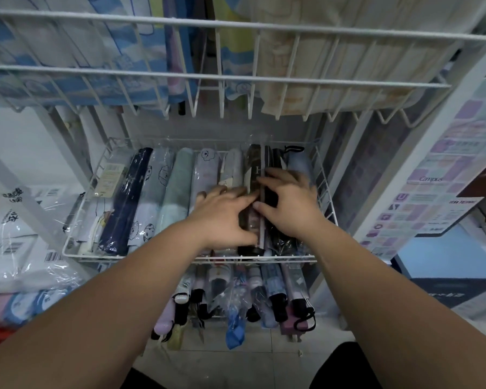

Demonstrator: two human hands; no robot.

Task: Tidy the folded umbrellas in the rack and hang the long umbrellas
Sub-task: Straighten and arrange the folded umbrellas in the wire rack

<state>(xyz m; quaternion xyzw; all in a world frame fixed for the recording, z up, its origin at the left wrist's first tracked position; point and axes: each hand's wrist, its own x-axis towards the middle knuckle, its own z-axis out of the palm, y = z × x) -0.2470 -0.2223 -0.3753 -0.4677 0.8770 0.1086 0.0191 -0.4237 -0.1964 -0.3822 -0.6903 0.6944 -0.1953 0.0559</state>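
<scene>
Two hands meet on the dark brown plastic-wrapped folded umbrella [254, 161], lying near-to-far, right in white wire basket [152, 258]. Left hand [222, 217] flat-fingered, pressing; right hand [289, 206] arched, grip unclear.

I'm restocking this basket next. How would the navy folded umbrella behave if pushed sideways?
The navy umbrella looks round and stiff, so it would probably roll rather than bend. Its glossy clear wrap likely makes it slippery. Wrapped neighbours pack both sides, so it should not travel far.

A poster [432, 192] reads "Campus"; a dark umbrella [254, 158] shows "H".
</scene>
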